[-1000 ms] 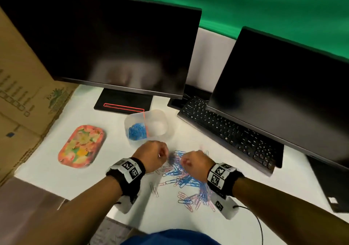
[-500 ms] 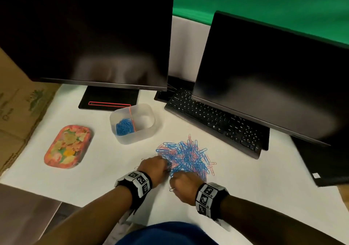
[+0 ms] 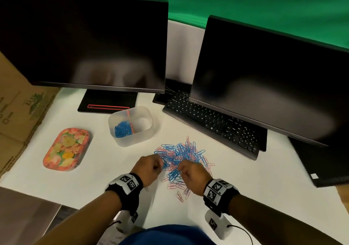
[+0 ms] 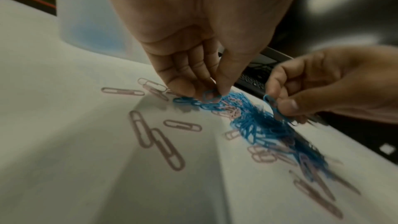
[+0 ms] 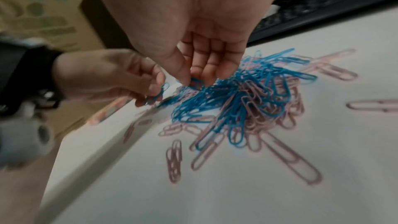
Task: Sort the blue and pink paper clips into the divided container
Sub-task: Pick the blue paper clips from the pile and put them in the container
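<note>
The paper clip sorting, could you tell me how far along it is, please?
Partly done: blue clips fill the container's left half; its right half looks empty. The left hand and right hand each pinch blue clips from the mixed pile. All pink ones remain.

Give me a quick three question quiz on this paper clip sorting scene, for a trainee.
1. True or false: the container's right compartment already holds pink clips.
2. What colour of clip does each hand pinch? A) both blue B) both pink C) left hand blue, right hand pink
3. Fill in: the patterned tray lies to the ___ of the container.

Key
1. False: only the left compartment is filled, with blue clips; the right one looks empty.
2. A: both wrist views show a blue clip pinched in each hand, over the mixed pile.
3. Left.
</note>
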